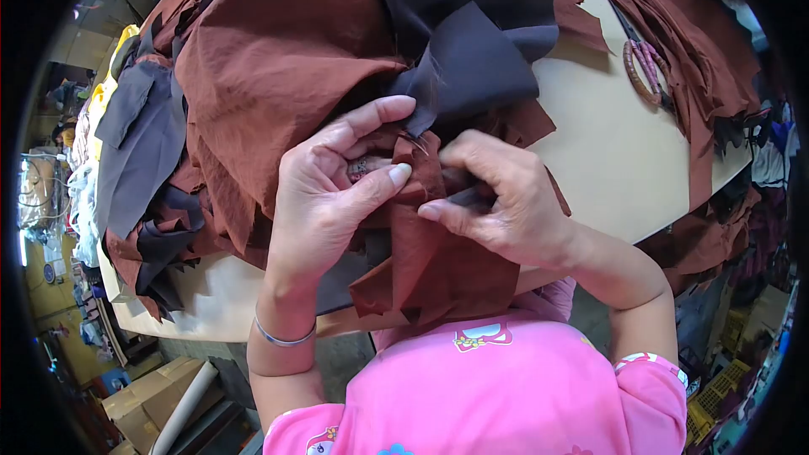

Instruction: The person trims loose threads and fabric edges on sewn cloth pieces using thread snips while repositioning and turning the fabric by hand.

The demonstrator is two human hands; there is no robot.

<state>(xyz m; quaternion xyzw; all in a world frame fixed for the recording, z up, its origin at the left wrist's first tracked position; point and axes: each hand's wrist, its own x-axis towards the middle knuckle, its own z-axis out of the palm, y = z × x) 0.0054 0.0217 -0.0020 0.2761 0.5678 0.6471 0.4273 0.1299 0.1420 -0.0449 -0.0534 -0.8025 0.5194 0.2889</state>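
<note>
Reddish-brown fabric (pixel 451 265) hangs over the near table edge between my two hands. My left hand (pixel 324 185) pinches a folded bit of it, thumb pressed on the cloth and one finger raised. A ring with a patterned face shows on that hand. My right hand (pixel 514 194) is closed at the right side of the same fold, fingers curled in. Something dark shows between its thumb and fingers; whether it is cloth or a small tool I cannot make out. Just beyond my hands lies dark grey fabric (pixel 472 63) with frayed threads at its edge.
A large heap of brown fabric (pixel 278 59) and grey pieces (pixel 143 143) covers the table's left side. Scissors with wrapped handles (pixel 645 72) lie at the right, beside more brown cloth (pixel 699 76). The pale tabletop (pixel 615 152) has a curved edge. Cardboard boxes (pixel 160 396) stand below left.
</note>
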